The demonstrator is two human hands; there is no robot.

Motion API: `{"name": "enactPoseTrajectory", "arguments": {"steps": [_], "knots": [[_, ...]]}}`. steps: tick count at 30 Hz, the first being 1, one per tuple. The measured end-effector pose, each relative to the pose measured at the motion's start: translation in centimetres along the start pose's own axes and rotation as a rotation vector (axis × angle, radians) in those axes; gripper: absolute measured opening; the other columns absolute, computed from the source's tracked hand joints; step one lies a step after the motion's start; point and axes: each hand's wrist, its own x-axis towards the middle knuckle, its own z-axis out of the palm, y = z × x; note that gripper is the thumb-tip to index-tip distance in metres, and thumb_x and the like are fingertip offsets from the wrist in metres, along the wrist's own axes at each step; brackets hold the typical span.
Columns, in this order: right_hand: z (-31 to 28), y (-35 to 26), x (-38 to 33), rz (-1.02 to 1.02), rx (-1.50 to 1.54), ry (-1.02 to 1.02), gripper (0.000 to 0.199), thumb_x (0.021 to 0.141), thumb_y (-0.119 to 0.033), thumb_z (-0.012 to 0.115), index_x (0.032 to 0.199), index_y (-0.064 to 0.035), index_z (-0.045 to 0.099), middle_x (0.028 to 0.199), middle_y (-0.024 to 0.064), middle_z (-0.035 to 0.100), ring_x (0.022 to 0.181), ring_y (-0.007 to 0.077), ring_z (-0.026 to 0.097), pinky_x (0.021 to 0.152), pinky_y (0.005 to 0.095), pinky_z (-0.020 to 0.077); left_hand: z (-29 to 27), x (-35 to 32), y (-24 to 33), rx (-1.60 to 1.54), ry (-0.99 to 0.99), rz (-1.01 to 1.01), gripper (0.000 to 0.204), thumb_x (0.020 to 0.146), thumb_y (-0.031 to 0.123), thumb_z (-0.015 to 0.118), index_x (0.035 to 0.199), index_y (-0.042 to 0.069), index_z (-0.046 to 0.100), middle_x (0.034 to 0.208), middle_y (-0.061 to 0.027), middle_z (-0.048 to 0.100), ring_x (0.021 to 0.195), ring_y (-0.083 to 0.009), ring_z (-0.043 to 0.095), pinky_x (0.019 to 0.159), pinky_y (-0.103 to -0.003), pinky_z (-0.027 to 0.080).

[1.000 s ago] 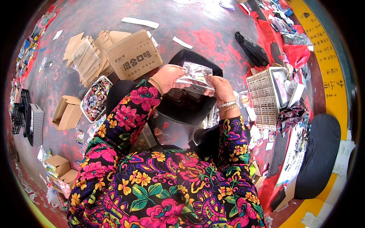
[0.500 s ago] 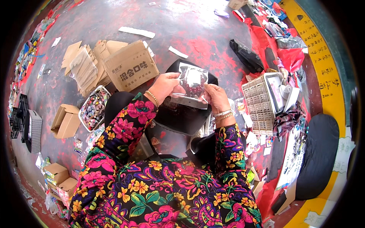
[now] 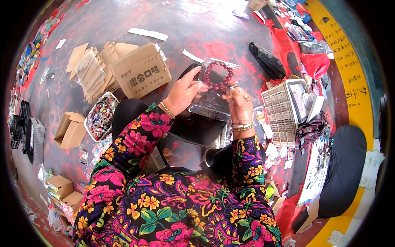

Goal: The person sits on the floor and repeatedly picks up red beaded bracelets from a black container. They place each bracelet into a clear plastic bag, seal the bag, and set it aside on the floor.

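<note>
A dark red bead bracelet [image 3: 221, 86] shows as a round ring inside a clear plastic bag [image 3: 210, 102], raised in front of me. My left hand [image 3: 182, 94] pinches the bag's left side between thumb and fingers. On the opposite side, my right hand [image 3: 240, 105] grips the bag just below the beads, its fingers bent. Beneath both hands lies a glossy black surface [image 3: 193, 131], partly covered by the bag and my hands.
Flattened cardboard and a brown carton [image 3: 142, 72] lie ahead to the left. Nearer is a white basket [image 3: 101, 117] full of small colourful items, beside an open box [image 3: 70, 131]. To the right stands a beige plastic crate [image 3: 279, 111]; a black bag [image 3: 266, 59] lies beyond it.
The bag has been lifted and tilted, so the bracelet now shows as an open ring higher up. My right hand has turned more upright; my left fingers have shifted along the bag's edge.
</note>
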Motion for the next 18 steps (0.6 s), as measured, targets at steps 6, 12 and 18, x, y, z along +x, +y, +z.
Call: {"name": "enactPoseTrajectory", "arguments": {"steps": [6,12,18], "knots": [[1.1,-0.6,-0.3,-0.072,0.052,-0.107,0.011,0.08,-0.004,0.058,0.072,0.0016,0.062,0.106,0.0165,0.06,0.081,0.0132,0.059,0.069,0.0286,0.0501,-0.6,0.2,-0.1,-0.743,-0.126,-0.147,0.044,0.092,0.014,0.047,0.133,0.003,0.035,0.107,-0.0124,0.059,0.096,-0.021,0.06,0.079,-0.03,0.049],[-0.1,0.3,-0.7,0.071,-0.06,-0.122,0.013,0.079,-0.006,0.06,0.087,0.0036,0.064,0.098,0.0105,0.064,0.072,0.0103,0.059,0.067,0.0242,0.0481,-0.6,-0.2,-0.7,-0.687,-0.087,-0.219,0.031,0.093,0.025,0.048,0.115,0.002,0.053,0.096,-0.009,0.063,0.089,-0.0173,0.061,0.076,-0.031,0.05],[0.5,-0.4,-0.2,0.186,-0.126,-0.162,0.025,0.081,-0.013,0.064,0.101,0.0013,0.059,0.085,0.0038,0.064,0.074,0.0111,0.06,0.073,0.0243,0.048,-0.6,0.5,0.2,-0.645,-0.006,-0.193,0.025,0.093,0.025,0.049,0.104,0.003,0.058,0.088,-0.0048,0.062,0.082,-0.0128,0.06,0.071,-0.028,0.049]]}}
